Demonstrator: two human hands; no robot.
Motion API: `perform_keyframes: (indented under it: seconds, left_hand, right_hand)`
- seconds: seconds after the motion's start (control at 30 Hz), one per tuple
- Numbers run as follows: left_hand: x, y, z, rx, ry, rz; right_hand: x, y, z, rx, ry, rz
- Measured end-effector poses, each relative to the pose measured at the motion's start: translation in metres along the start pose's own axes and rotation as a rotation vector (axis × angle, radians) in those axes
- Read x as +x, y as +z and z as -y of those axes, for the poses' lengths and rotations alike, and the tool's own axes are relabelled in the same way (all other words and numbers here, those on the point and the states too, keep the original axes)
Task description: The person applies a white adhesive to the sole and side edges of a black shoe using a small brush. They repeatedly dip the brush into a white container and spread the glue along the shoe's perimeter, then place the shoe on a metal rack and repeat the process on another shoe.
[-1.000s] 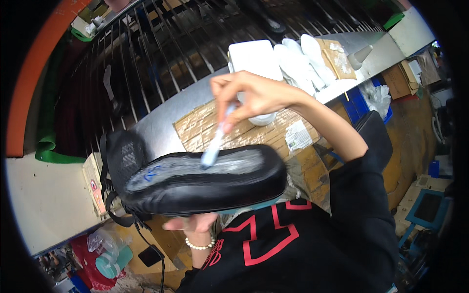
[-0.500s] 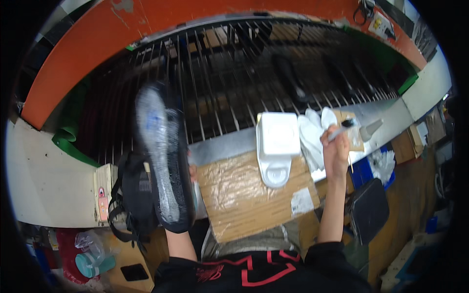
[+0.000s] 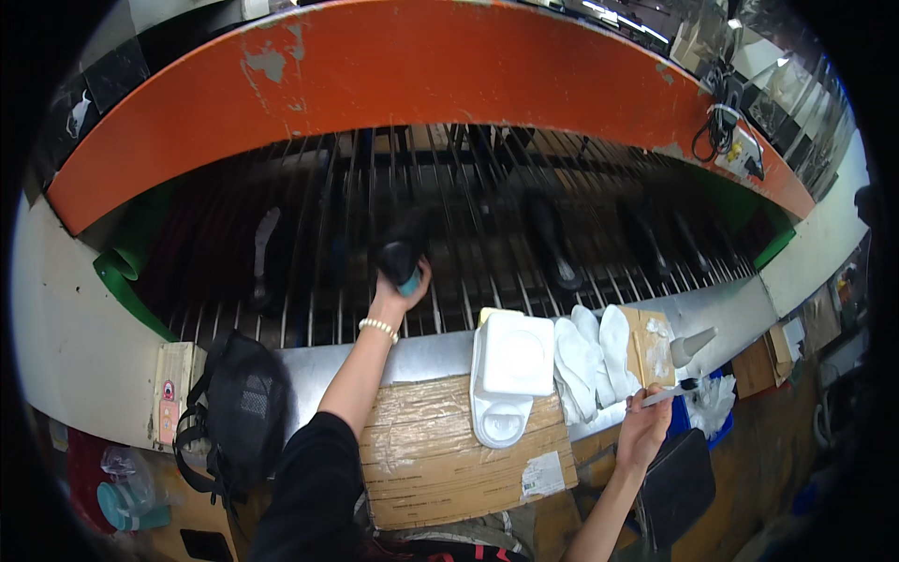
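Out over a bed of metal rods (image 3: 449,290), my left hand (image 3: 403,288) is closed around the heel end of a black shoe (image 3: 397,258) with a teal part at its heel. The shoe's front is dark and blurred, and I cannot tell whether it rests on the rods. In my right hand (image 3: 644,433), at the near right, is a small pale-handled brush (image 3: 663,396) with dark bristles pointing right. A white plastic container (image 3: 513,365) stands between my arms on a sheet of cardboard (image 3: 421,468).
Several dark shoes (image 3: 554,244) lie on the rods to the right, and another sole shape (image 3: 265,239) lies at left. White shoe-shaped pieces (image 3: 590,361) and a grey nozzle (image 3: 693,345) are beside the container. A black bag (image 3: 245,403) sits left. An orange beam (image 3: 393,66) spans the far side.
My left hand has carried the shoe from near my body, where its whitish coated sole showed, out over the rods. The view has shifted; the brush stays in my right hand.
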State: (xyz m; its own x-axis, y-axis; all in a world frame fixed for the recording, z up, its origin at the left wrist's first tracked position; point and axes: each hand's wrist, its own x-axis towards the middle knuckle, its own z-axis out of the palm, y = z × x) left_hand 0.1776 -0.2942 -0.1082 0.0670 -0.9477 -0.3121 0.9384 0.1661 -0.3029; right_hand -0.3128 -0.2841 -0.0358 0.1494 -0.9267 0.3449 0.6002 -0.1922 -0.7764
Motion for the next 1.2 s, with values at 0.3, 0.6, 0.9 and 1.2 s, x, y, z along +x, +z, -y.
perform_keyframes:
  seconds: [0.3, 0.6, 0.9, 1.2]
  left_hand:
    - [-0.01, 0.037, 0.043, 0.1, 0.338, -0.001]
    - [0.061, 0.109, 0.182, 1.916, 0.233, -0.1]
    - [0.217, 0.018, 0.222, 2.158, 0.139, -0.088]
    - [0.193, 0.05, 0.153, 1.71, -0.005, 0.103]
  right_hand:
    - [0.001, 0.01, 0.002, 0.226, 0.022, -0.079]
    - [0.005, 0.009, -0.011, 0.309, 0.02, -0.239]
    - [0.006, -0.046, 0.037, 0.082, -0.084, -0.441]
    - [0.016, -0.004, 0.009, 0.133, 0.017, -0.384]
